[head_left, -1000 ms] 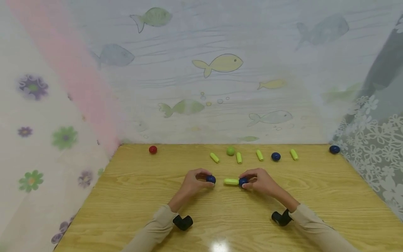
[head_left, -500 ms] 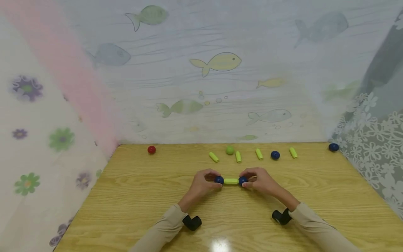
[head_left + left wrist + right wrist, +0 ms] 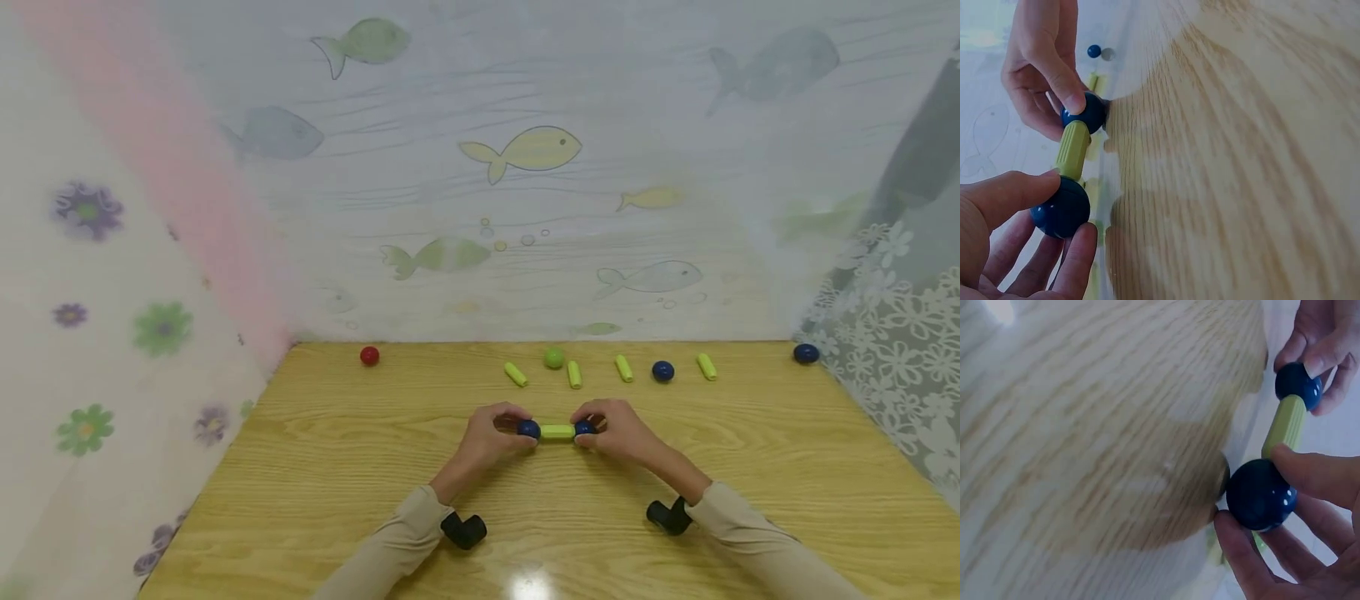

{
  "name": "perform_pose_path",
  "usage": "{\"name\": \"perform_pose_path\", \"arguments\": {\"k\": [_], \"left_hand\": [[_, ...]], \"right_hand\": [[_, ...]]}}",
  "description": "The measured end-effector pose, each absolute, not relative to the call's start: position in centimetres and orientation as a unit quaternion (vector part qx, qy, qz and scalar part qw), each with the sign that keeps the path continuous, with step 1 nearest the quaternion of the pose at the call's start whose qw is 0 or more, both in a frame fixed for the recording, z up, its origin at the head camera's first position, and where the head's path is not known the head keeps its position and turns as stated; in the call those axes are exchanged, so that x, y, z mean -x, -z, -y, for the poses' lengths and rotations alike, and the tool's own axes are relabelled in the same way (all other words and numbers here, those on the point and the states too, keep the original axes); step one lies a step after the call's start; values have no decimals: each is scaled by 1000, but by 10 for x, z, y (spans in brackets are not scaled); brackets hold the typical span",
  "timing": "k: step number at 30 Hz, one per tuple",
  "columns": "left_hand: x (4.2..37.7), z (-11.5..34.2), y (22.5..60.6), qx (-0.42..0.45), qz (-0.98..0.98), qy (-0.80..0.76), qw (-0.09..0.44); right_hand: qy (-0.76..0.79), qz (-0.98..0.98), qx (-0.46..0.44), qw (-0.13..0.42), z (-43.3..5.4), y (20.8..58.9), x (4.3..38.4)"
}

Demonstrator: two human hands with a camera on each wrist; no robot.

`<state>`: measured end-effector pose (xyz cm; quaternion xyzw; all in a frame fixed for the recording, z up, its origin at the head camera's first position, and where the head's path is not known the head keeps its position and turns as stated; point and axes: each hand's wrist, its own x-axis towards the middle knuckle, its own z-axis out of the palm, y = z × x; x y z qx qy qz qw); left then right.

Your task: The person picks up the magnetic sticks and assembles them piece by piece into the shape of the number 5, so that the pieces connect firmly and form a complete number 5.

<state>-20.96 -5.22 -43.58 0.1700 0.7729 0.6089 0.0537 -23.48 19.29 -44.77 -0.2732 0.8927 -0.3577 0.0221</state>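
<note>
Between the two hands, a yellow-green ribbed rod [image 3: 557,432] joins two dark blue balls in a dumbbell shape. My left hand [image 3: 489,440] pinches the left blue ball [image 3: 528,429] between thumb and fingers. On the other end, the right blue ball [image 3: 584,429] is gripped by my right hand [image 3: 621,433]. Both wrist views show the rod's ends meeting the balls, with no gap visible: the left ball [image 3: 1063,209] in the left wrist view, the right ball [image 3: 1261,495] in the right wrist view. How deep the rod sits inside them is hidden.
Along the table's back lie a red ball [image 3: 370,356], a green ball [image 3: 553,358], a blue ball [image 3: 663,371] and another blue ball [image 3: 806,353] at the far right. Several yellow-green rods [image 3: 574,374] lie among them. A fish-patterned curtain [image 3: 540,208] rises behind the wooden table [image 3: 337,467].
My left hand has moved right, bringing its blue ball against the rod's bare left end. The right hand has stayed nearly in place with its ball and the rod.
</note>
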Motion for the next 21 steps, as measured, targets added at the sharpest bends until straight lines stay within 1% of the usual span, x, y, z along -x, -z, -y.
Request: {"name": "perform_pose_path", "arguments": {"k": [4,8,11,12,15,18,21], "left_hand": [[208,51,435,-171,-769,-613,56],[207,49,434,-171,-766,-617,58],[208,49,434,-170,-767,-616,63],[208,49,434,-172,-767,-615,65],[211,51,438,-171,-767,-613,79],[219,54,451,-166,-765,-616,89],[227,55,464,-154,-765,-617,96]], "right_hand": [[328,-903,277,-9,-188,449,235],[310,-908,280,-23,-186,448,235],[316,-902,291,-33,-187,448,235],[317,-898,301,-45,-187,449,235],[324,-892,310,-54,-188,449,235],[315,-899,301,-46,-188,449,235],[292,-914,282,-26,-186,448,235]]}}
